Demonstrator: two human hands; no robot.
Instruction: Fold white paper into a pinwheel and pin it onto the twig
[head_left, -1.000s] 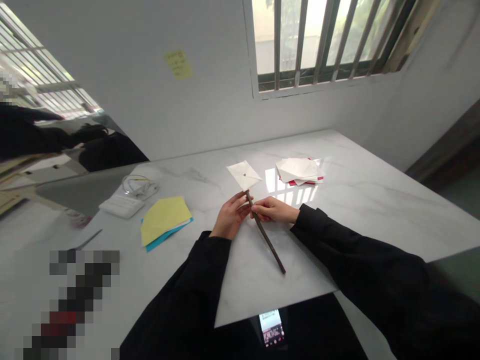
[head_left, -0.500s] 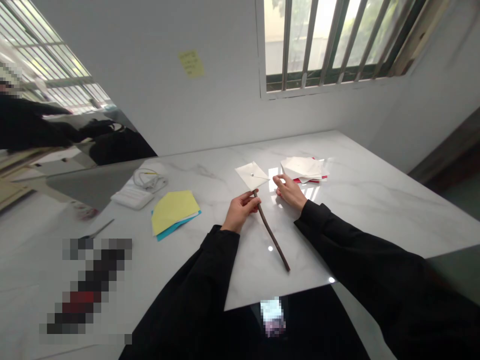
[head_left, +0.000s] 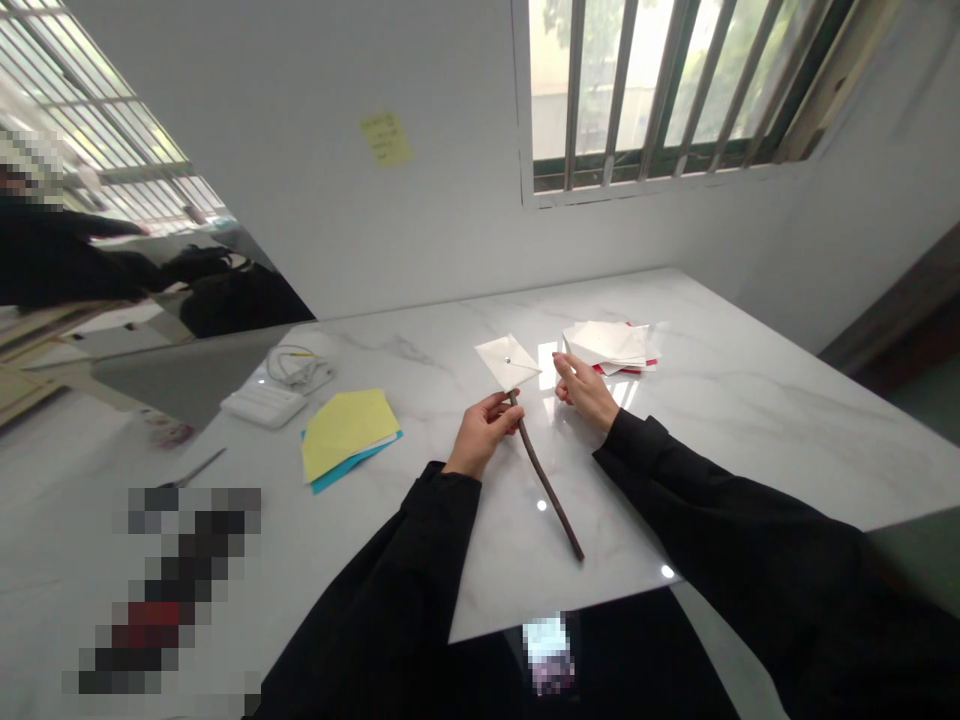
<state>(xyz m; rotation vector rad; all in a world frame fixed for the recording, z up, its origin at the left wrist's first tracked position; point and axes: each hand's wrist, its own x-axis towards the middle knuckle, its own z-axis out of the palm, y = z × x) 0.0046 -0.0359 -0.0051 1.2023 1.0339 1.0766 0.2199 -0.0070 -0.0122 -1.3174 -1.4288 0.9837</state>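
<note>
In the left hand (head_left: 484,432), a stick (head_left: 551,487) is looking matt and woody; just beyond, a square (head_left: 495,358) is showing smooth, matt paper. Beyond the right hand (head_left: 589,390), sheets (head_left: 606,342) are looking papery. Beneath both, the tabletop (head_left: 431,375) is gleaming, glossy; behind, sleeves (head_left: 705,485) are showing matt cloth.

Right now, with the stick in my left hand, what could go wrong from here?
Your left hand grips the brown stick only near its upper end, so the long lower part might swing. The folded white paper at that upper end sits close to your fingers and could get creased. Your right hand is close to the loose paper stack, so a careless move may scatter it.
</note>
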